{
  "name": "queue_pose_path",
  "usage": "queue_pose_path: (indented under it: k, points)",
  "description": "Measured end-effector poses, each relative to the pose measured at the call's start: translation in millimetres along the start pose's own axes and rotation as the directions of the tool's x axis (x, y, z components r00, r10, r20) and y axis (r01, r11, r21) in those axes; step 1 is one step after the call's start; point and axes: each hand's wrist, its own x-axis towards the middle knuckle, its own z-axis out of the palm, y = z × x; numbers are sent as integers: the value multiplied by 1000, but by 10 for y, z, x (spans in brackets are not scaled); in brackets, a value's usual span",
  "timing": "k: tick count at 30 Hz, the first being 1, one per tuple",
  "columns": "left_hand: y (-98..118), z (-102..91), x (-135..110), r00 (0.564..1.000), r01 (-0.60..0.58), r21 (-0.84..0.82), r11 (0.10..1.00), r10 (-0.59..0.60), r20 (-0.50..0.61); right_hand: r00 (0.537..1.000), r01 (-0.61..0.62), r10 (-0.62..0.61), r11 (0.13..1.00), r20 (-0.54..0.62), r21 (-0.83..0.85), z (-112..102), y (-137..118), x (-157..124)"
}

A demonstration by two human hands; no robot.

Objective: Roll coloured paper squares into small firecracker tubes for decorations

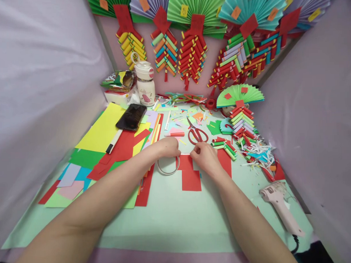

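My left hand (168, 148) is closed, fingertips down at the top edge of a red paper piece (184, 162). A thin pale ring (169, 173), which looks like a roll of narrow tape, shows below that hand. Facing it, my right hand (205, 158) pinches at the same edge. Between the fingertips runs a narrow white strip (185, 153), apparently tape. Another red paper square (191, 181) lies just below, and more red paper (225, 163) sticks out beside my right hand. Red-handled scissors (197, 134) lie beyond my hands.
Coloured paper sheets (97, 130), a phone (131, 117) and a bottle (145, 84) are at the left. Rolled paper tubes (228, 149), paper scraps (261, 153) and a glue gun (282, 208) lie right. Paper fans with firecracker strings (191, 56) hang behind.
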Motion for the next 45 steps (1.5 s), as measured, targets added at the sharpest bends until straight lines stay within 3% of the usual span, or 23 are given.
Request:
queue_pose_path:
  k: [3,6,16,28,33,35,37,39,41,45]
  points:
    - [7,-8,-8,1000,-10,14,1000,10,0,973,227,-224,973,-61,50,-21,-18,-112]
    - [36,-38,-52,1000,-4,26,1000,4,7,946,325,-325,945,15,-28,-20,-83,-204]
    - [26,-68,-134,1000,-7,73,997,8,-14,917,398,-371,813,150,-424,15,-255,-386]
    - [-47,-111,-146,998,-55,70,996,54,13,915,400,-369,776,164,-487,15,-344,-461]
    - [-67,-69,-122,998,-56,74,996,57,-4,903,428,-393,804,171,-414,-56,-289,-404]
    - [-75,-64,-121,999,-46,64,997,46,0,917,399,-370,845,149,-357,-138,-216,-249]
    - [-79,-70,-126,999,-41,54,998,40,6,969,239,-245,911,25,-337,-221,-127,-18]
    - [-78,-80,-133,999,-39,46,998,38,10,987,137,-159,926,-35,-350,-272,-52,236]
    - [-75,-90,-140,999,-36,40,999,36,18,1000,10,-7,938,8,-348,-275,-11,451]
    - [-63,-95,-152,999,-33,41,999,32,22,999,-31,44,935,30,-353,-222,-26,620]
